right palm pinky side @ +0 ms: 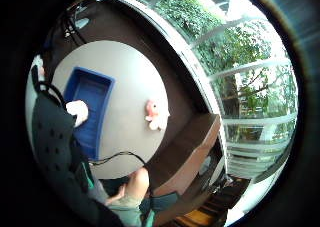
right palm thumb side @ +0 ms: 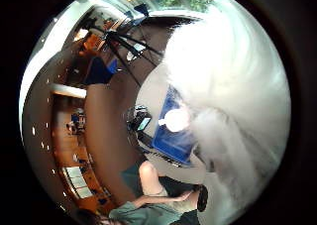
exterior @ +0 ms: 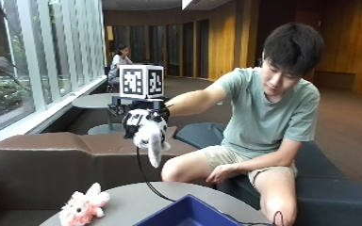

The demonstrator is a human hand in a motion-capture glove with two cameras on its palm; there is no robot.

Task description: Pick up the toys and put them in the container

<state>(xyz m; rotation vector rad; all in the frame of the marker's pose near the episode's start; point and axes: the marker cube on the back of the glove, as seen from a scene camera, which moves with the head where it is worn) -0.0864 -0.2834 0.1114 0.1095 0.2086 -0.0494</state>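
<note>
Holding a white plush toy [exterior: 150,136], your gloved right hand [exterior: 141,120] curls its fingers around it above the blue container [exterior: 187,214]; a pink plush toy [exterior: 84,205] lies on the table [exterior: 131,200].

You can't see your black-gloved right hand's [exterior: 142,123] fingers clearly; the white plush toy [exterior: 150,139] it holds covers them. In the thumb-side palm view that toy [right palm thumb side: 228,86] is a white blur hiding part of the round grey table [right palm thumb side: 151,93]. The outside view's bottom edge cuts off the blue plastic container [exterior: 184,214].
</note>
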